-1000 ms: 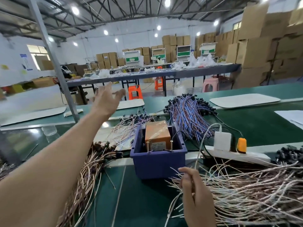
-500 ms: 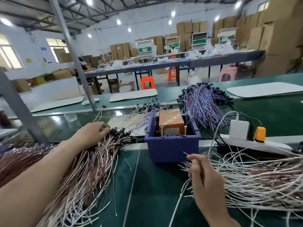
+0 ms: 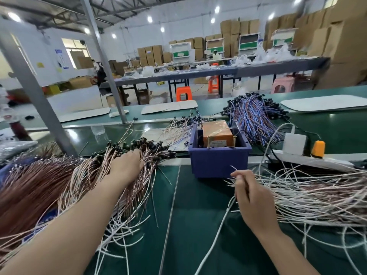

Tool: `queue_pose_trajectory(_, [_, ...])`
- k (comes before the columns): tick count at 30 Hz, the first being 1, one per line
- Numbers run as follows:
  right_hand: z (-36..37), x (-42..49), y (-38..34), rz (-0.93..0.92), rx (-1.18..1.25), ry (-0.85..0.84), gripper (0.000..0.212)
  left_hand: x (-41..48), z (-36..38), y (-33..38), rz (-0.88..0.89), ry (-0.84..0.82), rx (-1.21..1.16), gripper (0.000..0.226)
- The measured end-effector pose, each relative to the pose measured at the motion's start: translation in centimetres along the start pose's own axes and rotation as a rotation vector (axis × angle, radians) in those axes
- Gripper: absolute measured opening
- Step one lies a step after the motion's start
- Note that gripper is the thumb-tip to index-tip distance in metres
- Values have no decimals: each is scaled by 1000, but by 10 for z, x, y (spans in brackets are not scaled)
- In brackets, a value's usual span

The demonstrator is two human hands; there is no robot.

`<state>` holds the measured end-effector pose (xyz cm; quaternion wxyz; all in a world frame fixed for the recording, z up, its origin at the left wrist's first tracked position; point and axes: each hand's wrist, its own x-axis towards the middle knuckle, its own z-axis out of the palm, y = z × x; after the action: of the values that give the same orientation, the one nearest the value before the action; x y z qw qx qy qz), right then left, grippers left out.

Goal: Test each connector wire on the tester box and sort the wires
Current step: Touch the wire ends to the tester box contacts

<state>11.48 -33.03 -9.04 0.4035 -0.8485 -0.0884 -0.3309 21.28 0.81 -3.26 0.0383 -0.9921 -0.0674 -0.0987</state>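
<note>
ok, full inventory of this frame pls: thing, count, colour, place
tester box: 1, orange, inside the bin
bin: 1, blue, bench centre
pink-brown wire pile: 1, pink-brown with black connectors, left of the bin
white wire pile: 1, white, right of the bin
blue-purple wire bundle: 1, blue-purple, behind the bin
power strip: 1, white, right of the bin
plug: 1, orange, on the strip
adapter: 1, white, on the strip
stools: 2 orange, 1 pink, background
left hand: resting on the pink-brown pile
right hand: pinching one white wire

Left hand [image 3: 127, 167] rests on pink wires [image 3: 83, 181]; right hand [image 3: 252, 197] pinches white wire [image 3: 222, 221].
</note>
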Motion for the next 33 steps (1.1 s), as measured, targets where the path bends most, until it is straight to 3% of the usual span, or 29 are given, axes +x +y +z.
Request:
queue_pose_trajectory(7, [2, -2, 3, 24, 18, -12, 23, 1, 1, 7, -130, 58, -108, 22])
queue_pose_trajectory(10, [3, -2, 4, 63, 86, -7, 23, -4, -13, 12, -136, 206, -402, 24])
queue_pose_trajectory(13, [1, -1, 3, 154, 250, 12, 24, -14, -49, 32, 13, 444, -748, 18])
queue_pose_trajectory(17, [-8, 2, -3, 359, 587, 31, 28, -59, -84, 75, 247, 649, -973, 9])
queue_pose_trajectory(22, [-15, 2, -10, 524, 822, -202, 33, -122, -76, 142, 386, 709, -1204, 6])
queue_pose_trajectory(27, [-10, 0, -23, 620, 1172, -566, 55, -153, -62, 193, 548, 651, -1182, 7])
queue_pose_trajectory(30, [-14, 1, -26, 737, 1412, -537, 54, -156, -43, 204, 599, 616, -1186, 8])
queue_pose_trajectory(33, [-14, 3, -18, 802, 1436, -378, 63, -150, -26, 200, 580, 622, -1152, 9])
